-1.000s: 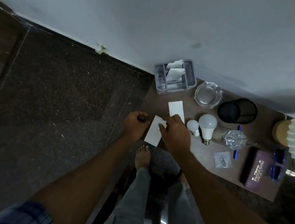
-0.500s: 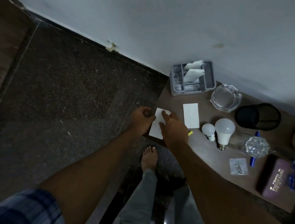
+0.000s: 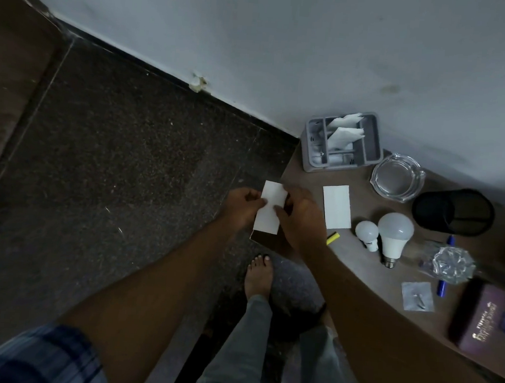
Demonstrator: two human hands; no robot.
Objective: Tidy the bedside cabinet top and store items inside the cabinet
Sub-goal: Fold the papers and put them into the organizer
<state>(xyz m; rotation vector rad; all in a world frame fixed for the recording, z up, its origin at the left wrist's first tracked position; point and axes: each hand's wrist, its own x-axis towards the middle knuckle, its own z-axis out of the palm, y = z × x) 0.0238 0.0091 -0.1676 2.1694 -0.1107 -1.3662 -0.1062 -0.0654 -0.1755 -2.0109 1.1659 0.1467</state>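
A white paper slip [image 3: 269, 210] is held over the left corner of the brown cabinet top [image 3: 360, 260]. My left hand [image 3: 241, 208] pinches its left edge and my right hand [image 3: 299, 217] pinches its right edge. A second white slip [image 3: 336, 207] lies flat on the cabinet top just right of my right hand. A grey divided organiser tray [image 3: 341, 141] with folded white papers in it stands at the back corner against the wall.
On the cabinet top lie a glass ashtray [image 3: 397, 180], a black mesh cup [image 3: 453, 211], two white bulbs [image 3: 394, 235], a small yellow piece [image 3: 332, 238], a crumpled clear wrapper [image 3: 451, 264], a blue pen [image 3: 443, 285], a small clear packet [image 3: 417, 296] and a dark case [image 3: 485, 321]. Dark stone floor lies to the left.
Both hands have lifted the paper slip off the cabinet corner and now pinch it from both sides. The view has shifted left, so the cabinet sits further right.
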